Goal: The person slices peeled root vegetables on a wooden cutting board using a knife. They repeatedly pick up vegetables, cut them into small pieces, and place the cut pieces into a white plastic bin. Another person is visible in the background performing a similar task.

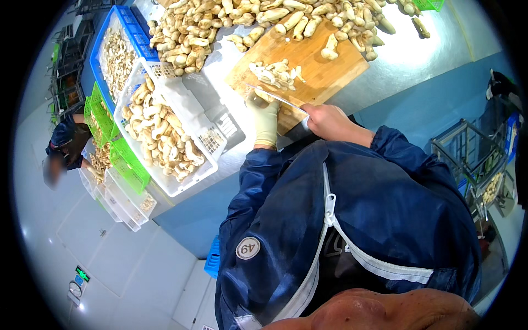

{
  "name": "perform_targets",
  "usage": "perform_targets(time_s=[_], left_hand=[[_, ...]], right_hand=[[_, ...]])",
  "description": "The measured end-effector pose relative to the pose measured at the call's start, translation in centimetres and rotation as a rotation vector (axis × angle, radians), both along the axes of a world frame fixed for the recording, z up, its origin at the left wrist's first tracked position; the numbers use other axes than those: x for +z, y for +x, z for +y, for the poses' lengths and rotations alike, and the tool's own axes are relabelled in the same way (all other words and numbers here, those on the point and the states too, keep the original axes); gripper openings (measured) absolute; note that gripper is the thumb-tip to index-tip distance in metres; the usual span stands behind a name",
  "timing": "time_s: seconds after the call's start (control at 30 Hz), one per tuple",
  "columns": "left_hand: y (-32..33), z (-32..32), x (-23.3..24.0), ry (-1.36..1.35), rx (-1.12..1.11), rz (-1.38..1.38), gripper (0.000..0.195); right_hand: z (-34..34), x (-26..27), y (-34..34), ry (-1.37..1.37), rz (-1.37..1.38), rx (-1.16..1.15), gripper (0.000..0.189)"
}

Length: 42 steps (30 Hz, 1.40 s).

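My left hand (265,119), in a pale glove, holds a matsutake-like mushroom (264,95) at the lower left edge of a wooden cutting board (336,76). The fingers partly hide the mushroom. My bare right hand (329,120) grips a knife, its handle covered by the fingers. The thin knife blade (284,101) slants up and left across the held mushroom; whether it has cut in cannot be told. Just beyond the blade lies a small heap of pale mushroom slices (274,75) on the board. One whole mushroom (330,47) rests toward the board's far right.
Whole mushrooms (194,33) are piled along the far side of the metal table (408,62). A white plastic basket (175,193) of mushrooms stands left, beside a blue crate (97,68) of slices. Farther left, a co-worker (68,136) reaches into mushrooms near green baskets (130,165).
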<state>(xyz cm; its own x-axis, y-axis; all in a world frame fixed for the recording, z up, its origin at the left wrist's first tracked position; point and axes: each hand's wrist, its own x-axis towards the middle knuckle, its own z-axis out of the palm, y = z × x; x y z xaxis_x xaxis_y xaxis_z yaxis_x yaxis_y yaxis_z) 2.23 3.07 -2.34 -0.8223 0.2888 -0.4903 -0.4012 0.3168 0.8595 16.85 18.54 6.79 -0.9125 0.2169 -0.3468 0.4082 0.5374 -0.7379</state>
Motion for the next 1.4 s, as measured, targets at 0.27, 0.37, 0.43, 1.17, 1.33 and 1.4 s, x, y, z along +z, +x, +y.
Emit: perform_targets(time_s=[0.27,0.37,0.43,1.17,1.33,1.4], left_hand=[[-0.2,-0.7,-1.2,0.005,-0.02,0.017,0.074],[-0.1,0.1,0.6,0.067,0.0,-0.079,0.074],[-0.2,-0.5,-0.3,-0.033,-0.046,0.026,0.073],[-0.5,-0.3,-0.8,0.022,-0.01,-0.03,0.077],[-0.5,0.2,0.2,0.051,0.009,-0.083,0.076],[-0.5,0.4,0.7,0.062,0.009,-0.113,0.076]], right_hand=[[-0.1,0.5,0.3,0.04,0.015,0.018,0.026],[-0.3,-0.1,0.1,0.02,0.016,0.009,0.03],[-0.8,-1.0,-0.3,0.014,0.045,0.004,0.029],[-0.7,1.1,-0.8,0.07,0.041,-0.012,0.029],[-0.8,1.2,-0.9,0.072,0.024,-0.003,0.027],[-1.1,0.7,-0.9,0.06,0.031,-0.007,0.027]])
